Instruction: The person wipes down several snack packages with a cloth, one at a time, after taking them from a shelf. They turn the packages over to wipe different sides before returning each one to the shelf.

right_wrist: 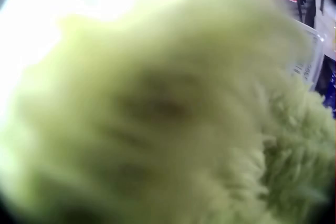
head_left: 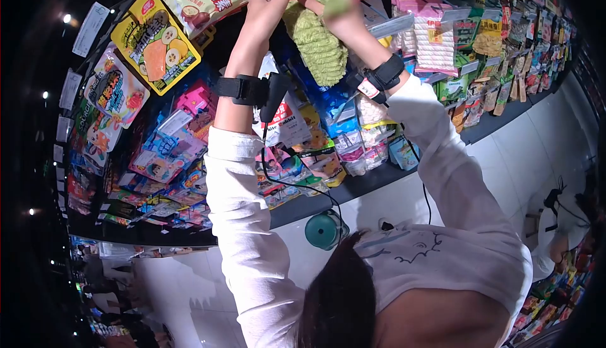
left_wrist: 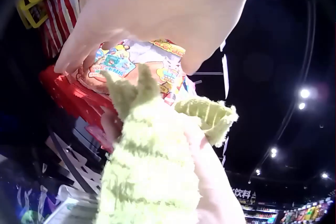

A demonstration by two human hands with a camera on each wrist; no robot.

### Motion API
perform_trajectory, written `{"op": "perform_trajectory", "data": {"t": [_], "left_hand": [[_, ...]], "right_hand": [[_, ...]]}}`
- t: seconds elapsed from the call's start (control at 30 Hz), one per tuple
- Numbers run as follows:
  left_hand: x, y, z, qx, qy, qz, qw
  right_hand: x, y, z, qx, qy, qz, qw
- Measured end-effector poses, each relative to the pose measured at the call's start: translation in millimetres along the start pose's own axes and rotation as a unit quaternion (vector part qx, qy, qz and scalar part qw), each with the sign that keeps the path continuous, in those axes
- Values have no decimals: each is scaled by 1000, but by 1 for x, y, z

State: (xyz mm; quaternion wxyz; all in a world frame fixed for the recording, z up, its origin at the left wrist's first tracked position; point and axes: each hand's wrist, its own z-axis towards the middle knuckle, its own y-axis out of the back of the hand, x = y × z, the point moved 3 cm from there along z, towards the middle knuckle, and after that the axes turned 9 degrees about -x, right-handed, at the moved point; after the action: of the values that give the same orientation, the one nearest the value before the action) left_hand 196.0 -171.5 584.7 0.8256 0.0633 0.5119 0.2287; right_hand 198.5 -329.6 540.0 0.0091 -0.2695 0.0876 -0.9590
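Observation:
My left hand reaches to the top of the head view. In the left wrist view it arches over a colourful printed snack packet, its thumb and fingers gripping either side. My right hand holds a fuzzy light-green cleaning cloth, bunched at the top and hanging down in a long fold. Seen from the left wrist, the cloth lies just below the packet, with loose ends sticking up toward it. The right wrist view is mostly filled by blurred cloth, which hides the fingers there.
Tilted shelves of bagged snacks surround both hands. A yellow snack pouch and a cream bag stand to the left; pink-and-white packs are right. Clear price-tag holders jut out. A teal round container stands below the shelf edge.

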Motion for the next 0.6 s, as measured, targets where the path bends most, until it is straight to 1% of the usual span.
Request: {"op": "perform_trajectory", "data": {"t": [0.03,0.07,0.1,0.13,0.17,0.2,0.23,0.3,0.33,0.37,0.4,0.47,0.53,0.57,0.6], "left_hand": [[2,3,5,-4,-1,-1,1000],[3,5,8,-8,-3,-1,1000],[-9,3,-11,-135,-39,-70,988],[-23,1,-28,-125,-66,-86,986],[-43,2,-42,-113,-94,-102,984],[-55,3,-49,-102,-120,-118,981],[-56,8,-48,-98,-142,-59,983],[-65,8,-61,-98,-182,-99,974],[-70,8,-73,-99,-201,-118,967],[-76,6,-91,-121,-237,-136,954],[-65,4,-99,-101,-215,-167,957],[-51,-1,-132,-114,-159,-165,967],[-40,-5,-171,-115,-44,-170,978],[-31,-7,-189,-130,-7,-152,980],[-21,-10,-206,-146,28,-136,980]], "right_hand": [[8,5,-1,6,-13,-35,999],[15,7,0,30,-36,16,999],[20,8,1,53,-59,67,995],[22,8,1,76,-81,119,987],[22,10,1,94,-120,132,980],[27,11,1,93,-142,164,972],[34,13,0,92,-165,196,962],[44,14,-5,111,-195,266,938],[43,18,-10,128,-222,264,930],[47,24,-21,127,-261,251,923],[55,30,-37,126,-299,239,915],[80,40,-73,93,-351,247,898],[67,53,-109,139,-361,167,907],[57,65,-127,159,-69,72,982],[57,68,-139,144,-64,70,985]]}}
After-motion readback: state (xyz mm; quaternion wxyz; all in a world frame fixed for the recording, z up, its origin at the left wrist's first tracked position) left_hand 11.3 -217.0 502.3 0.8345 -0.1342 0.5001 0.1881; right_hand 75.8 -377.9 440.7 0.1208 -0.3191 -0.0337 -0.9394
